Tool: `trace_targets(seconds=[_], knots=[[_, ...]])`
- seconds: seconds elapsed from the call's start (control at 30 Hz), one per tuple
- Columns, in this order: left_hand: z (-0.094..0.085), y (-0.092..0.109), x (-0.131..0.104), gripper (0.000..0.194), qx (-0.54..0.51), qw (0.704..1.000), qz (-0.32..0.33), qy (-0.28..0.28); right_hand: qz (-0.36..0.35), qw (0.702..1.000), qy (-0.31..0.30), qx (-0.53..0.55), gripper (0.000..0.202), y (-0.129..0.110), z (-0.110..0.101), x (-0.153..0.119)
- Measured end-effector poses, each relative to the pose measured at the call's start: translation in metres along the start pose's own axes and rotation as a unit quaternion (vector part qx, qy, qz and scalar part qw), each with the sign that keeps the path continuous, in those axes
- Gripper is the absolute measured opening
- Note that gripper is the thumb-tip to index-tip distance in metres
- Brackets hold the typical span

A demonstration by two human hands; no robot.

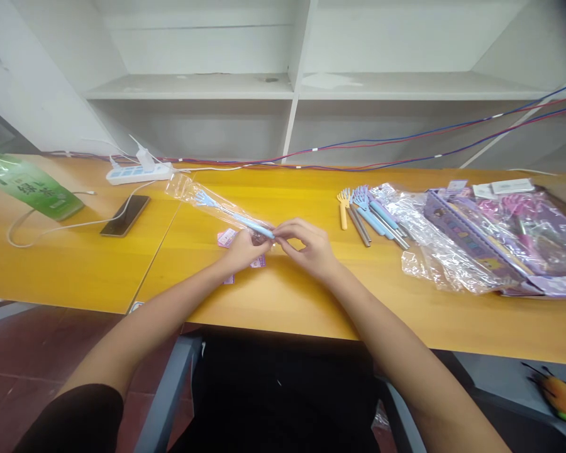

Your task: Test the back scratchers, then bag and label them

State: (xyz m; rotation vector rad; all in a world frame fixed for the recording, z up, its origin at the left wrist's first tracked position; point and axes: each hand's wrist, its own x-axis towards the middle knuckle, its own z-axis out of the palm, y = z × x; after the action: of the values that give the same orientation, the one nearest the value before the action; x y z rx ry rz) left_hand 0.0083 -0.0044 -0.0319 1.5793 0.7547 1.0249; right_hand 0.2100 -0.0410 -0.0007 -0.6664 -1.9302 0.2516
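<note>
left hand (246,249) has its grip pinching the blue scratcher (251,223) in a clear bag (182,187), over cards (226,237) on the surface (283,296); right hand (309,248) pinches at the handle's (264,231) end. more scratchers (377,222) lie to the right, near a purple box (466,239).

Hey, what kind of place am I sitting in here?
Probably a small workshop or stockroom: there's a long wooden table against white shelves, with loose back scratchers beside clear plastic wrapping and an open purple box.
</note>
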Motion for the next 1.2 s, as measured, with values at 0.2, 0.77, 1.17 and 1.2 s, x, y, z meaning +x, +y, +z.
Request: trace_targets(seconds=[0.2,0.77,1.17,1.2], knots=[[0.001,-0.003,-0.003,0.029,0.007,1.000,-0.009,-0.022,-0.002,1.000,-0.010,0.004,0.011,0.001,0.002,-0.001],[0.004,0.009,-0.010,0.023,-0.005,0.994,-0.069,-0.084,0.018,0.995,-0.061,-0.080,0.018,0.005,0.003,-0.007],[0.002,0.008,-0.007,0.031,-0.053,0.988,-0.097,-0.104,-0.015,0.993,-0.054,-0.101,0.017,0.004,-0.001,-0.004],[0.003,0.007,-0.007,0.035,-0.069,0.986,-0.114,-0.097,-0.017,0.993,-0.052,-0.102,0.016,0.005,-0.001,-0.004]])
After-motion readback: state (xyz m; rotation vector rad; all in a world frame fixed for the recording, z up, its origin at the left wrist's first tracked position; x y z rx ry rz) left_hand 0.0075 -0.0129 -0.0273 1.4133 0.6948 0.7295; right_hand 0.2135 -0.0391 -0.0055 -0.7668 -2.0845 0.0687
